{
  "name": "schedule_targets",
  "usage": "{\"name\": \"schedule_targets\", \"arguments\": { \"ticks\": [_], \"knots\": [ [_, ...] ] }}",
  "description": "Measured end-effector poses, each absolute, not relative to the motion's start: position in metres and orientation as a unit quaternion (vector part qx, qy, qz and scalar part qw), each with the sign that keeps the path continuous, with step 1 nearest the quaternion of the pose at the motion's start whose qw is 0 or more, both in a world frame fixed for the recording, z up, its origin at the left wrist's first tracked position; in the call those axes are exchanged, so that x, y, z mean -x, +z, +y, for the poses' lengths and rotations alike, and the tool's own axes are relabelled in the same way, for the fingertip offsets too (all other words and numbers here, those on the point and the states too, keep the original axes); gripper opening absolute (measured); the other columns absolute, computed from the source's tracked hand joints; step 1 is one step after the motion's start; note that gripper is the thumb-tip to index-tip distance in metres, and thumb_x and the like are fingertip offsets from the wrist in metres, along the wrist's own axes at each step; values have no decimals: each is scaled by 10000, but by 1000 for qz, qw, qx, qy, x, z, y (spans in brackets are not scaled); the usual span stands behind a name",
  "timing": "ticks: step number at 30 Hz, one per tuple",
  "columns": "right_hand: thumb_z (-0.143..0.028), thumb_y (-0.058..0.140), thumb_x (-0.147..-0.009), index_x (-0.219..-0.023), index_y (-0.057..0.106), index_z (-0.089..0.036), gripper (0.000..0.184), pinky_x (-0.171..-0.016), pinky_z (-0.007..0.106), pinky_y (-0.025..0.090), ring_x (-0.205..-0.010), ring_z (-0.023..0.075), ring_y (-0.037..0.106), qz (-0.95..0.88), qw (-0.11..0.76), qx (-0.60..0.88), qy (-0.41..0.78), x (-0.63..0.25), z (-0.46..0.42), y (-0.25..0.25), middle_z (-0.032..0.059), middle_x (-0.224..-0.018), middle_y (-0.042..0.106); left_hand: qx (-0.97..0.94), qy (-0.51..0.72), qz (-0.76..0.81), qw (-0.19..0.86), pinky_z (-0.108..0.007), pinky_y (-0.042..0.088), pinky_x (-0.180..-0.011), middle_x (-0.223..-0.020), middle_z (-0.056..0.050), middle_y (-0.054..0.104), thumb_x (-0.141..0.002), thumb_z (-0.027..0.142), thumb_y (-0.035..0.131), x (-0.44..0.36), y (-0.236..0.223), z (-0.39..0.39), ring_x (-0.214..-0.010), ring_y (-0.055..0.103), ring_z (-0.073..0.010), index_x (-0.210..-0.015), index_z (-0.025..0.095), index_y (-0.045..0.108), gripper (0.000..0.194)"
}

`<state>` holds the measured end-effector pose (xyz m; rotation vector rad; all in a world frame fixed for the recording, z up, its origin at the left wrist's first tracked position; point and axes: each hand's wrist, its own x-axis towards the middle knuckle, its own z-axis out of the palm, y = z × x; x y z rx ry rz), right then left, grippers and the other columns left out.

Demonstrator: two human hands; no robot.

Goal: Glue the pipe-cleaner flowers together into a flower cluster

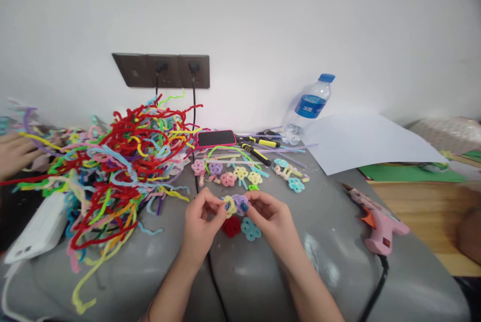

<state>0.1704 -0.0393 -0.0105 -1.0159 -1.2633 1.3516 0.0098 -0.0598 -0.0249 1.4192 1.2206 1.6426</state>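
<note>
Hands (236,207) pinching yellow (229,206) and purple flowers (239,204), bottle (311,104) label bearing small white characters

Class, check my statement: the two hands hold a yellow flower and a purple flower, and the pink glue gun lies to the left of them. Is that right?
Not quite: the head view shows the pink glue gun to the right. The left hand and right hand do hold the yellow flower and purple flower.

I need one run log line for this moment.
left hand: pinches yellow flower; right hand: pinches purple flower; nearer: red flower, blue flower; far right: glue gun
</note>
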Motion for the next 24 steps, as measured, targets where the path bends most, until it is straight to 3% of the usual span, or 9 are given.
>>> {"name": "schedule_targets", "arguments": {
  "ticks": [6,15,24],
  "knots": [
    [-513,808,-708,-815,702,-173,371,-473,224,436,-538,117,534,-514,479,425,572,-179,-23,-3,19,-671,653,-545,604,485,321,-164,470,-546,-639,39,582,-825,206,658,-19,-13,-47,-578,569,-91,-744,189,590,107],
    [-513,780,-743,-827,709,-168,362,-464,224,386,-496,101,469,-521,471,427,569,-184,-18,-21,-17,-586,569,-546,589,505,316,-173,434,-528,-614,48,569,-811,211,648,-22,-21,-45,-555,543,-91,-732,191,590,100],
    [-513,773,-748,-830,722,-166,360,-493,230,386,-527,107,471,-524,468,430,566,-186,-18,-29,-9,-611,578,-551,577,523,299,-174,414,-515,-591,52,569,-802,190,640,-22,-25,-47,-543,544,-93,-721,187,589,96]
  ]
}}
